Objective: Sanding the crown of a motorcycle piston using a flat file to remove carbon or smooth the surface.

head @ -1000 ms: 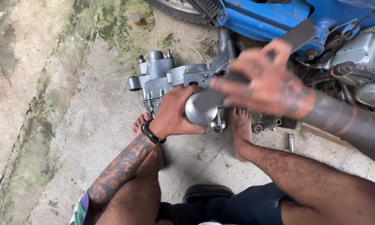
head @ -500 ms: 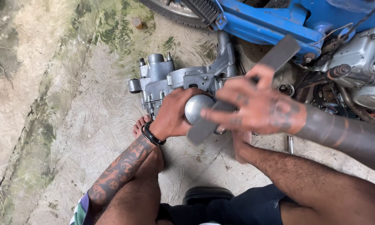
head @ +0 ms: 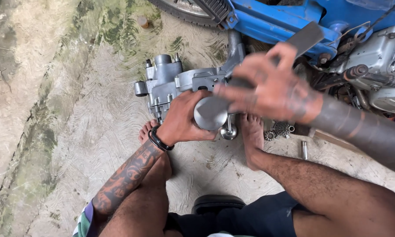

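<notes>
a: left hand (head: 184, 116)?
b: closed round grey metal cylinder (head: 210, 113), steadying engine case (head: 180, 81) on concrete floor (head: 74, 131), btwn bare feet.
a: right hand (head: 269, 85)?
b: blurred; seems to grip flat metal bar (head: 305, 37), above case, nr blue motorbike (head: 294, 17).

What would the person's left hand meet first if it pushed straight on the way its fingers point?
The left hand already grips the round metal piston; beyond it, probably the blurred right hand, though depth is unclear.
</notes>
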